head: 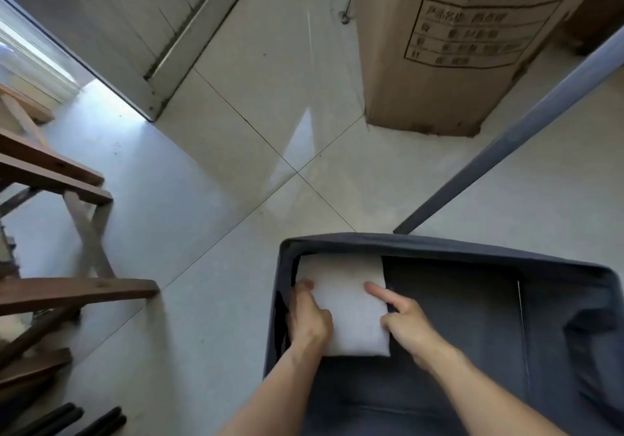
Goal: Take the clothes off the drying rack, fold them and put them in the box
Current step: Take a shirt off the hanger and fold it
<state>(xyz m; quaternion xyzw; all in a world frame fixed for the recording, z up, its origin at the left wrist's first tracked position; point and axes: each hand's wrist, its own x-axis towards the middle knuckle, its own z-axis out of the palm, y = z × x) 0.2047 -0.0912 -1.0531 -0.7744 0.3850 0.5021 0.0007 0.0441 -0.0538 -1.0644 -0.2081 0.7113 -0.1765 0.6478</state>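
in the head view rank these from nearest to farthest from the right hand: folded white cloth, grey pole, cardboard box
1. folded white cloth: touching the right hand, inside the dark fabric box.
2. grey pole: its foot stands just beyond the fabric box.
3. cardboard box: far across the floor, top right.

Both hands are down in the dark fabric box (pixel 439 249) on the tiled floor (pixel 270 97). Left hand (pixel 309 317) and right hand (pixel 403 317) hold a folded white cloth (pixel 347 300) by its sides, against the box's far-left corner. Cardboard carton (pixel 456 47) behind.

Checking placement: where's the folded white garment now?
Head view, lower centre: folded white garment lies inside the dark fabric box, at its left end, between both hands.
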